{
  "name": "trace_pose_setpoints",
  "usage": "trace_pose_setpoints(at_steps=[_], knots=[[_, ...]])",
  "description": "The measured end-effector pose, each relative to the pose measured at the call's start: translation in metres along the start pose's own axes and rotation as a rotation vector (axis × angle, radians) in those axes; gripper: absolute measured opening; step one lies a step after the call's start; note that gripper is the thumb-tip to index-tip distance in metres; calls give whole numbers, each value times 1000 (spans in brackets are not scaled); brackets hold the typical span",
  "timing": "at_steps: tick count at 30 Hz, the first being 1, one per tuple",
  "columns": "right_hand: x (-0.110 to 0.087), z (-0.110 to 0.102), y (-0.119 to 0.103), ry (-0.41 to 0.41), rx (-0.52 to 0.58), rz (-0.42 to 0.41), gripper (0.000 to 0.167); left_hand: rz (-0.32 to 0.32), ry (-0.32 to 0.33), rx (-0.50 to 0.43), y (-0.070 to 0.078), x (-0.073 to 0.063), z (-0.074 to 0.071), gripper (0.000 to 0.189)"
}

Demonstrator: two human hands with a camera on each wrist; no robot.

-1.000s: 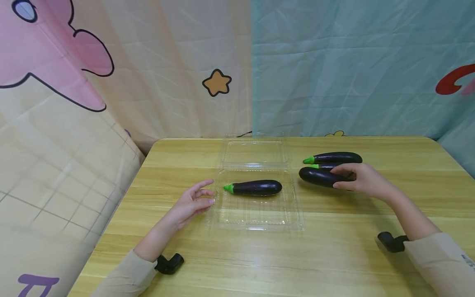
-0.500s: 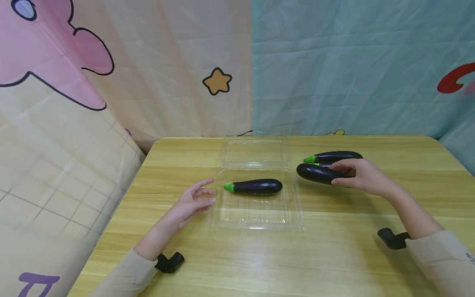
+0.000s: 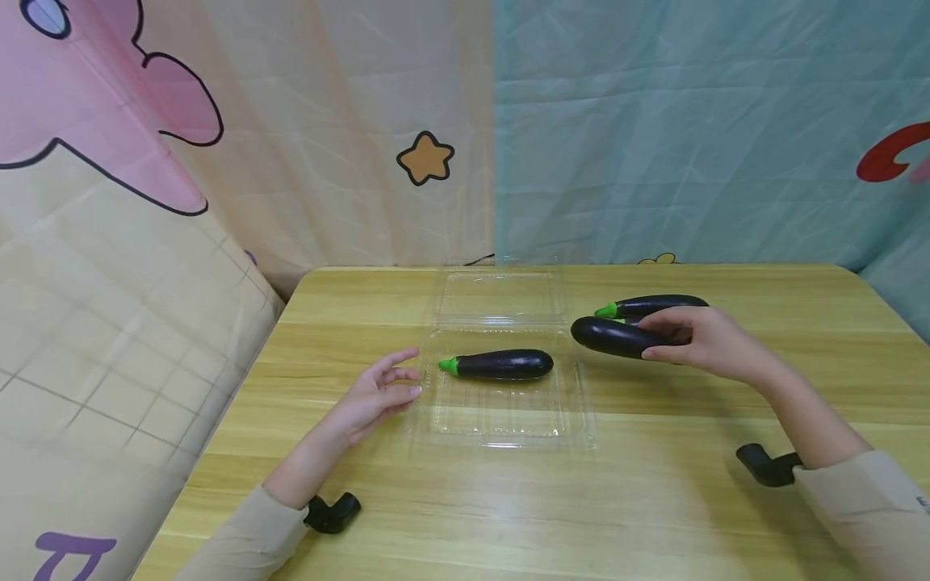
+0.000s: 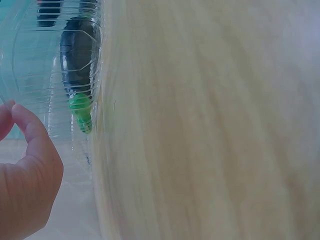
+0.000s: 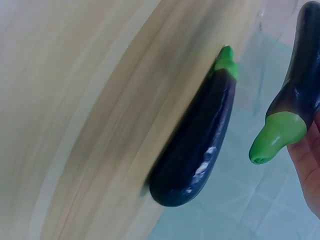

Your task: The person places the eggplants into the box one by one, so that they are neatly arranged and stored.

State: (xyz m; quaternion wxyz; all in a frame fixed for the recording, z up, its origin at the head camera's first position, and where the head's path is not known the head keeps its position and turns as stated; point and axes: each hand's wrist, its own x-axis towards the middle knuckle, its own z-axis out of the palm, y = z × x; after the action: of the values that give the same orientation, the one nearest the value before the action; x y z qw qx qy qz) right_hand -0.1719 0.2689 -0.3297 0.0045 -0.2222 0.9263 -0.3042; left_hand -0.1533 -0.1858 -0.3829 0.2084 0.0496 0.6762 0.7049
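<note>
Head view: my right hand [image 3: 715,347] pinches a glossy purple-black, green-stemmed eggplant [image 3: 613,336] aloft, at two o'clock from the hinged clear-plastic box [image 3: 501,444]; my relaxed left hand [image 3: 374,403] borders the box's nine-o'clock rim, perhaps to steady it. Left wrist: actual contact is unclear. Right wrist: I grasp near the eggplant's stem [image 5: 280,135], presumably freeing the blunt end.

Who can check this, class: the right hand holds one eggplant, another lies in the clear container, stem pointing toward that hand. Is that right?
Not quite: in the head view, the green stem of the eggplant in the clear container points toward the left hand, not the right hand. The rest stands.
</note>
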Motion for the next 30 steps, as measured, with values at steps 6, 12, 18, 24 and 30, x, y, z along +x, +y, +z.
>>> trace_pose_setpoints(at_steps=[6, 12, 18, 24, 30], knots=[[3, 2, -9, 6, 10, -58, 34, 6, -1, -3, 0, -1, 1, 66], [9, 7, -20, 0, 17, -111, 33, 4, -1, 2, 0, -1, 1, 66], [13, 12, -31, -10, 18, -171, 33, 4, -1, 3, 0, -1, 1, 66], [19, 19, -39, -29, 17, -195, 31, 6, -2, -4, 0, -1, 1, 65], [27, 27, -44, -45, 20, -235, 31, 7, -4, -6, 0, 0, 1, 66]])
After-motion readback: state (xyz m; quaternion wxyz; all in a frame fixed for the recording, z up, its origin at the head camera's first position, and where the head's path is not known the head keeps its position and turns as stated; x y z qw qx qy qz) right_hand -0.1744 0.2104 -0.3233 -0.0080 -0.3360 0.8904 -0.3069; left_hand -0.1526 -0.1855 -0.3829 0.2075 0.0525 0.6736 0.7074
